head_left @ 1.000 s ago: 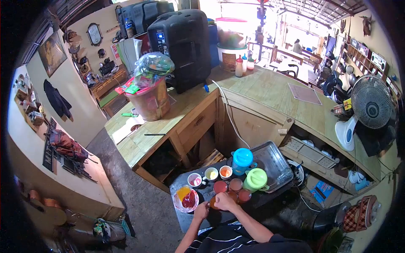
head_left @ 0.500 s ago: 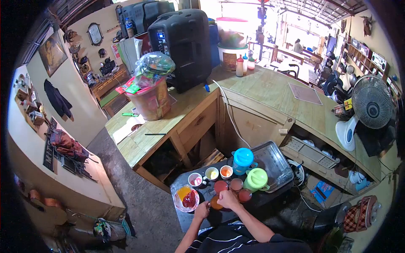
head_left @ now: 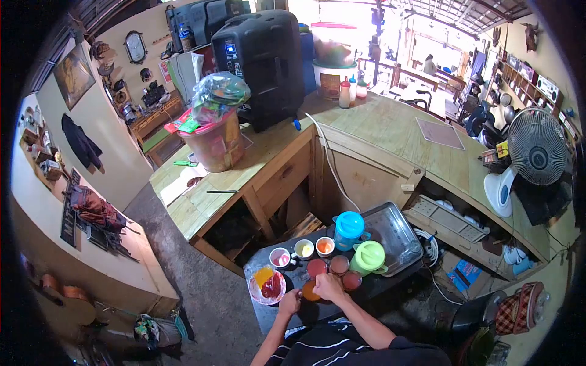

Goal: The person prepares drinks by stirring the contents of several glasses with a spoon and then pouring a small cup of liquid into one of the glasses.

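At the bottom centre of the frame, both hands meet at an orange glass (head_left: 309, 292) standing on the near part of a small dark tabletop (head_left: 262, 314). The right hand (head_left: 330, 287) lies over the glass from the right, and its grip, small in this view, looks to be curled around the rim. The left hand (head_left: 291, 301) touches the glass's left side. I cannot tell whether its grip is pressed together or spread.

Just behind the hands stand three red-brown glasses (head_left: 317, 267), close together. Left of the orange glass is a plate (head_left: 267, 286) with orange and red food. Further up the frame stands a row of three small cups (head_left: 304, 248), holding pink, yellow and orange. To their right are a blue-lidded jug (head_left: 350, 227) and a green-lidded jug (head_left: 370, 256), with a metal tray (head_left: 400, 235) behind them. A wooden counter (head_left: 378, 131) wraps around the upper half of the frame.
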`<state>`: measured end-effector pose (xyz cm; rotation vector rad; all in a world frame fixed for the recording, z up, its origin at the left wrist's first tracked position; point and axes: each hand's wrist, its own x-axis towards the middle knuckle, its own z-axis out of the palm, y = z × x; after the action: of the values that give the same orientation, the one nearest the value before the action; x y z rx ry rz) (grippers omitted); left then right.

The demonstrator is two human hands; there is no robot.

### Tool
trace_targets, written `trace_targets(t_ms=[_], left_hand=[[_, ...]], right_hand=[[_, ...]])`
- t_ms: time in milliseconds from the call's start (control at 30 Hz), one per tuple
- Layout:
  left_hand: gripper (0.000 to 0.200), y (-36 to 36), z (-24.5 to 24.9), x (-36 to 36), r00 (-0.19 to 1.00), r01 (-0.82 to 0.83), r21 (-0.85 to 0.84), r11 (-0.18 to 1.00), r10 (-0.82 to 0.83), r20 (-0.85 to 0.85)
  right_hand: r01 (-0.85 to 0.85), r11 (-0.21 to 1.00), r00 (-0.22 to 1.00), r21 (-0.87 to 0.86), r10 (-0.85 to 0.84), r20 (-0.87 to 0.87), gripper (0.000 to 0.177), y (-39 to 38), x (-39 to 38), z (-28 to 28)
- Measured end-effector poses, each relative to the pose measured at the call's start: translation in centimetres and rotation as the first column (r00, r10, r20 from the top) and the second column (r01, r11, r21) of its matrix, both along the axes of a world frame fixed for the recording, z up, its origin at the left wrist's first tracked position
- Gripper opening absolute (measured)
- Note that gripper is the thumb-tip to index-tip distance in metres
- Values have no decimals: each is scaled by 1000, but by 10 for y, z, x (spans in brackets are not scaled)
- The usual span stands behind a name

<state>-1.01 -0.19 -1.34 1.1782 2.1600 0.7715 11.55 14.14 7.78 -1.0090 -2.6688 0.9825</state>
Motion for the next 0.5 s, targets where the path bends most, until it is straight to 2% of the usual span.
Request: trace_targets(t_ms=[67, 167, 267, 367, 467, 500], left_hand=[[22, 0, -1, 1, 1000, -7, -3, 1000, 7, 8], [24, 0, 9, 4, 1000, -28, -17, 999, 28, 3], [25, 2, 12, 3, 999, -31, -29, 999, 30, -14], [26, 2, 19, 3, 1000, -9, -79, 997, 8, -11], [27, 1, 22, 3, 1000, 8, -99, 995, -9, -6], [27, 1, 22, 2, 1000, 13, -89, 996, -14, -7]], right_hand=[[-142, 990, 970, 25, 134, 204, 18, 2, 1, -14], [-319, 881, 928, -349, 365, 73, 15, 2, 3, 5], [-154, 886, 980, -437, 81, -181, 15, -6, -1, -10], [25, 992, 988, -123, -43, -151, 17, -4, -1, 5], [-63, 997, 993, 32, 60, 98, 17, 0, 4, 2], [-155, 984, 980, -93, 165, 111, 17, 4, 4, 0]])
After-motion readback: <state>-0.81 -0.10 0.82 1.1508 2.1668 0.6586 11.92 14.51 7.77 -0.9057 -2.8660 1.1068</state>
